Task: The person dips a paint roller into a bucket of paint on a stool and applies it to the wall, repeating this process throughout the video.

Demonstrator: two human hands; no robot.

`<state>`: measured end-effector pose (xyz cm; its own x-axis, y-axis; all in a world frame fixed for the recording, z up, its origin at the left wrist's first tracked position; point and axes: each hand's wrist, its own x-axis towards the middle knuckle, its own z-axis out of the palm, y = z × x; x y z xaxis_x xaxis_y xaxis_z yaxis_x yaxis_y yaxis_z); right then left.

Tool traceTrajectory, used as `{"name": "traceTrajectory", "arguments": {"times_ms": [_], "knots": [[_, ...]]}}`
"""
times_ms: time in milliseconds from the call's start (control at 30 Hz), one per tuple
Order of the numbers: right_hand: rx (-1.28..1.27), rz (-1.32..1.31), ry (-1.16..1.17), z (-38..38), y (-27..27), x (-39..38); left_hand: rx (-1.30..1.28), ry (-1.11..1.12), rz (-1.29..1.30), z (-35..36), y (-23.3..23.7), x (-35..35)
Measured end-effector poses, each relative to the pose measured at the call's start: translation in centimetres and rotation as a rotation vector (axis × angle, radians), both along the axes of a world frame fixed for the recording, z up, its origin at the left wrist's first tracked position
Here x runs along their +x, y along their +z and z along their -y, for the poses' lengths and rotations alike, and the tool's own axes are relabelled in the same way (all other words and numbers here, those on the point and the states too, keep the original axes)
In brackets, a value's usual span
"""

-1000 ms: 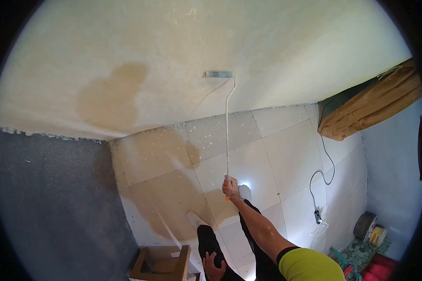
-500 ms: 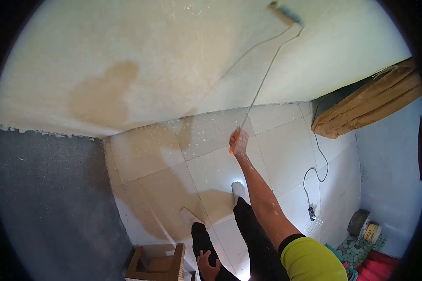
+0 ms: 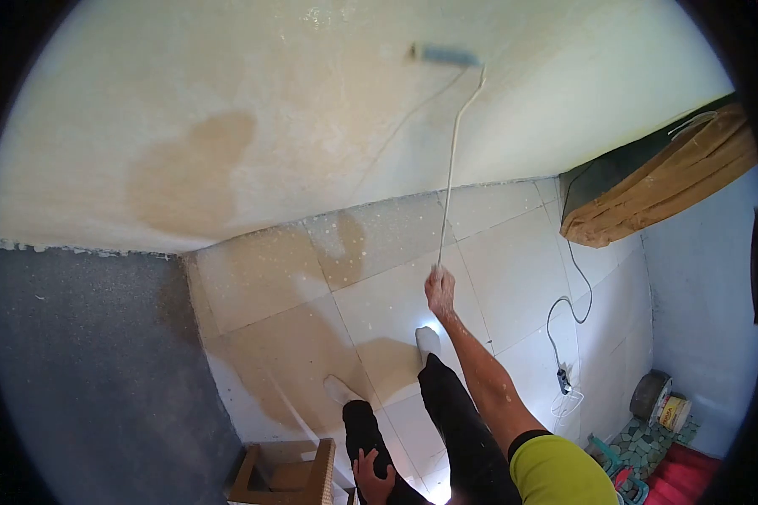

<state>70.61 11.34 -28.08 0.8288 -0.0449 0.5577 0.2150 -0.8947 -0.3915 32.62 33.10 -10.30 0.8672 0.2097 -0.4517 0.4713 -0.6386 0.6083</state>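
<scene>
My right hand [image 3: 440,291] is closed round the handle of a paint roller [image 3: 456,147]; the fist hides the grip. From there the long thin rod rises over the floor to the blue-grey roller head [image 3: 448,55], which lies roughly sideways, slightly blurred, against the pale yellowish wall [image 3: 328,118]. A thin shadow of the rod falls on that wall. Low in the view, my left hand [image 3: 373,481] is beside my dark-trousered left leg, with its fingers apart and nothing visible in them.
Paint specks dot the tiled floor [image 3: 396,240] along the wall. A cable [image 3: 583,286] runs across the right side to a socket block [image 3: 563,381]. Brown cloth [image 3: 661,189] hangs at right. Containers [image 3: 672,412] stand lower right; a wooden-framed piece [image 3: 286,475] is lower left.
The roller head has swung left and a little down across the wall, turning closer to level. My right hand has shifted slightly down and right. My left hand has stayed in place.
</scene>
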Motion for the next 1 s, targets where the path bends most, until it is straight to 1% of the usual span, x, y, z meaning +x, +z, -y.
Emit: {"name": "traceTrajectory", "arguments": {"times_ms": [33,133,167,200,233,300,367,433,500,567,600,633,700,767,833,900,933,1000], "knots": [[-0.047,0.104,-0.018,-0.2,0.8,2.3,-0.001,-0.01,0.003,0.1,-0.1,-0.1],[-0.032,0.03,0.0,-0.5,5.0,7.7,-0.008,-0.017,-0.001,0.4,-0.1,-0.3],[0.393,-0.292,0.02,-0.7,7.1,9.2,-0.014,-0.011,-0.005,0.5,-0.1,-0.2],[0.818,-0.615,0.041,-0.8,8.0,9.8,-0.015,-0.011,-0.005,0.5,-0.1,-0.3],[0.817,-0.615,0.043,-0.4,7.1,9.7,-0.014,-0.016,-0.01,0.6,-0.1,-0.4],[0.14,-0.417,0.114,0.9,2.1,8.8,-0.015,-0.016,-0.014,0.9,-0.2,-0.2],[-0.026,-0.18,0.049,1.1,-1.9,5.2,-0.008,-0.016,-0.009,0.8,-0.2,-0.1],[0.266,-0.165,0.012,0.5,-1.7,1.1,-0.008,-0.007,-0.002,0.6,-0.4,0.0],[0.706,-0.753,-0.143,1.5,-1.3,-3.3,-0.004,0.003,0.007,0.6,-0.5,0.3],[0.735,-0.71,-0.199,3.4,-4.0,-6.7,-0.001,0.01,-0.001,0.4,0.0,0.9],[0.739,-0.724,-0.226,4.0,-4.7,-7.4,0.004,0.009,0.001,0.1,0.3,1.2],[0.719,-0.722,-0.21,4.1,-4.3,-7.1,0.011,0.013,0.014,-0.2,0.4,1.7],[0.696,-0.711,-0.188,3.9,-2.2,-5.8,0.015,0.02,0.037,-0.4,0.4,2.0],[0.844,-0.601,-0.027,2.0,1.0,-2.1,0.046,0.036,0.075,-0.9,0.3,2.1],[0.738,-0.483,0.046,-0.2,4.8,3.2,0.082,0.012,0.099,-0.7,0.8,2.7],[0.681,-0.392,0.126,-2.5,10.5,8.2,0.122,-0.017,0.116,-0.8,0.9,2.5],[0.676,-0.417,0.123,-3.3,12.6,10.3,0.143,-0.021,0.105,-0.8,0.3,1.7],[0.662,-0.434,0.13,-4.7,14.5,12.4,0.159,-0.015,0.106,-0.8,-0.3,0.9]]}}
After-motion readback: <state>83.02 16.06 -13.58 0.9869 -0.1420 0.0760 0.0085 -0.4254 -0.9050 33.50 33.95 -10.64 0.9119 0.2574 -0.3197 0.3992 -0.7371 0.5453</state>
